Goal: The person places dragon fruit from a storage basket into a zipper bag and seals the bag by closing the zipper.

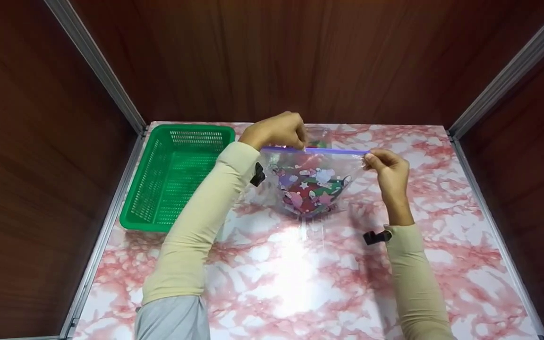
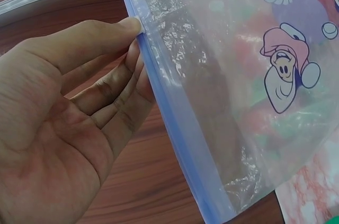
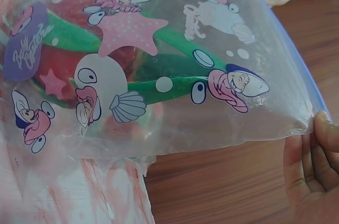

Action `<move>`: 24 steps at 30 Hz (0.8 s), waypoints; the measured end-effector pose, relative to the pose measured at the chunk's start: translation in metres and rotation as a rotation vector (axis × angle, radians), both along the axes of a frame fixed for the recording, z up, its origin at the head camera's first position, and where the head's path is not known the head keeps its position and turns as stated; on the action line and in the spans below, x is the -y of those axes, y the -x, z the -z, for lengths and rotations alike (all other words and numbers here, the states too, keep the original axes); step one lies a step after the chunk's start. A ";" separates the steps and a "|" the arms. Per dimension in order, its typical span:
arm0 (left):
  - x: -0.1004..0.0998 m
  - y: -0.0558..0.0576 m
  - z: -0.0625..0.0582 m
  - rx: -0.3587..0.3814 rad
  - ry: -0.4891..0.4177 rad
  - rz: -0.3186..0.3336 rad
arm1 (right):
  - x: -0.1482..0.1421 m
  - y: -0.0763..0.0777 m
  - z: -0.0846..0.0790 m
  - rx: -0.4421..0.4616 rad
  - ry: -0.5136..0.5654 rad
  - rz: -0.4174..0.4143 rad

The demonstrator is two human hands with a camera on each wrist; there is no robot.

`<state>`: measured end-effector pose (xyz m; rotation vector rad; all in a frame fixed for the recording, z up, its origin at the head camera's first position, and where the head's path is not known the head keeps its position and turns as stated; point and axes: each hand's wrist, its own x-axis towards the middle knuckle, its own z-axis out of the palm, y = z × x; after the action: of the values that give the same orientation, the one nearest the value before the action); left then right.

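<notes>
A clear zip bag (image 1: 310,191) printed with cartoon shells and starfish hangs upright between the hands, its purple-blue zip strip (image 1: 335,151) stretched level along the top. Red and green items (image 3: 58,70) show through the plastic; their exact kind is unclear. My left hand (image 1: 279,130) pinches the small white slider (image 2: 141,25) on the strip, between thumb and forefinger, partway along. At the bag's top right corner, my right hand (image 1: 391,172) pinches the plastic by the strip's end.
A green perforated plastic basket (image 1: 131,215) stands at the table's back left, partly behind the left sleeve. Behind the bag lies a clear plastic piece (image 1: 318,133) with some green by it. Dark wooden panels (image 1: 272,61) wall in the marbled pink-and-white table (image 1: 442,198).
</notes>
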<state>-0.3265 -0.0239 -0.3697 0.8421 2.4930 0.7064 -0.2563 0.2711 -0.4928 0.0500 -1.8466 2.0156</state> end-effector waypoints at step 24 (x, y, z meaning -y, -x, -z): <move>0.018 0.001 0.006 -0.037 -0.005 0.002 | -0.002 0.000 0.001 0.023 -0.011 0.014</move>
<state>-0.3278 -0.0422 -0.3759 0.8664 2.5240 0.7030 -0.2562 0.2729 -0.4942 0.0168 -1.8667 2.0046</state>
